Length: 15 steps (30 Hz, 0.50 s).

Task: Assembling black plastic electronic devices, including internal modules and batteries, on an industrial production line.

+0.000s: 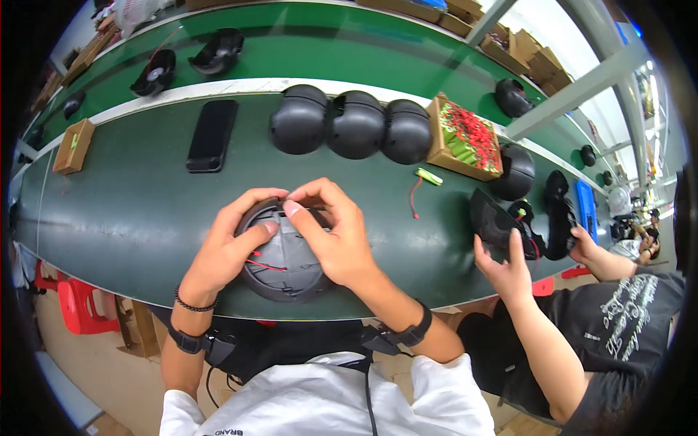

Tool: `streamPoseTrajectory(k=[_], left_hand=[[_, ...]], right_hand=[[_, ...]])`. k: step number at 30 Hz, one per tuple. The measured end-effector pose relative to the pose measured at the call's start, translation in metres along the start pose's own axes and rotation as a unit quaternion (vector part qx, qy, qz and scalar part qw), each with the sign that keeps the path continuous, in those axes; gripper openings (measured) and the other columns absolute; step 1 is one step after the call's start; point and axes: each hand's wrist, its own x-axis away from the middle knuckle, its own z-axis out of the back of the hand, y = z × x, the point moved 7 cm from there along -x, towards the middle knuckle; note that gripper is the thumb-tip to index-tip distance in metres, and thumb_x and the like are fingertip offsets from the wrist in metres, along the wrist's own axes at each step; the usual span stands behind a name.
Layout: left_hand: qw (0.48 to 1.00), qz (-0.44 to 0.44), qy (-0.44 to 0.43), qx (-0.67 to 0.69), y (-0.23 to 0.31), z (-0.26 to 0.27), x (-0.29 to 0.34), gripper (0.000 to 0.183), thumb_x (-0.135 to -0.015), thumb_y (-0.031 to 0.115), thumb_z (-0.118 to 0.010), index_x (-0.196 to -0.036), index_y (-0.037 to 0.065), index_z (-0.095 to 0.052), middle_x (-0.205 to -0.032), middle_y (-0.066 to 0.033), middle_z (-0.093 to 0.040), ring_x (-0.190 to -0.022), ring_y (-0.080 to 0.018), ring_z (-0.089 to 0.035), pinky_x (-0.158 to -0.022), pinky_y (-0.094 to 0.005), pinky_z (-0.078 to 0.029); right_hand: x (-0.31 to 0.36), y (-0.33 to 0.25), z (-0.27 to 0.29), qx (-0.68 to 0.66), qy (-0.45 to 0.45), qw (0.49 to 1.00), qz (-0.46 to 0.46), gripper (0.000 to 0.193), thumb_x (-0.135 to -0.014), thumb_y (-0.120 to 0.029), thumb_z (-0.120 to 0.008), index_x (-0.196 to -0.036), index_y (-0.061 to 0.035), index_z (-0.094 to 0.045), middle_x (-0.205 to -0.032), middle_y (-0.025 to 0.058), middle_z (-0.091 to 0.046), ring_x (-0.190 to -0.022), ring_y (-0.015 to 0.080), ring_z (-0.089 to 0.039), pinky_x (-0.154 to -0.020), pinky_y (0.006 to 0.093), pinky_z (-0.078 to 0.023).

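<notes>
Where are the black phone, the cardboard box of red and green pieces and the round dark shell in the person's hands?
Black phone (211, 136): head view, middle of its upper face.
Cardboard box (456, 163): head view, its near wall.
Round dark shell (295, 260): head view, middle of its upward-facing side.

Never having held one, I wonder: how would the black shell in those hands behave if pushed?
The black shell looks like ribbed, moulded plastic, so probably stiff. Its hollow-looking inside suggests lightness. If domed outside like the lined-up shells beyond, it may rock.

The shell (294, 251) looks matt plastic, the tabletop (400, 251) smooth, the box (462, 168) cardboard.
</notes>
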Motion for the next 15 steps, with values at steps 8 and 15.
streamPoseTrajectory(k=[8, 15], left_hand=[[1.0, 0.001, 0.004, -0.012, 0.0, -0.006, 0.005, 0.049, -0.097, 0.007, -0.063, -0.145, -0.003, -0.06, -0.137, -0.0143, -0.069, -0.128, -0.0215, -0.063, -0.114, -0.0343, -0.046], [0.999, -0.049, -0.013, -0.012, 0.007, -0.003, 0.005, 0.046, -0.1, 0.007, -0.06, -0.145, -0.003, -0.06, -0.139, -0.0144, -0.068, -0.131, -0.0212, -0.062, -0.115, -0.0349, -0.045]], right_hand=[[0.003, 0.004, 0.001, -0.026, 0.017, 0.999, 0.006, 0.017, -0.099, -0.013, -0.077, -0.102, 0.0, -0.068, -0.1, 0.009, -0.063, -0.093, 0.0176, -0.07, -0.085, 0.0326, -0.056], [0.002, 0.007, -0.003, 0.02, -0.002, 0.997, 0.077, 0.01, -0.101, -0.009, -0.07, -0.104, -0.0003, -0.066, -0.102, 0.0112, -0.061, -0.099, 0.0183, -0.063, -0.089, 0.0325, -0.05]])
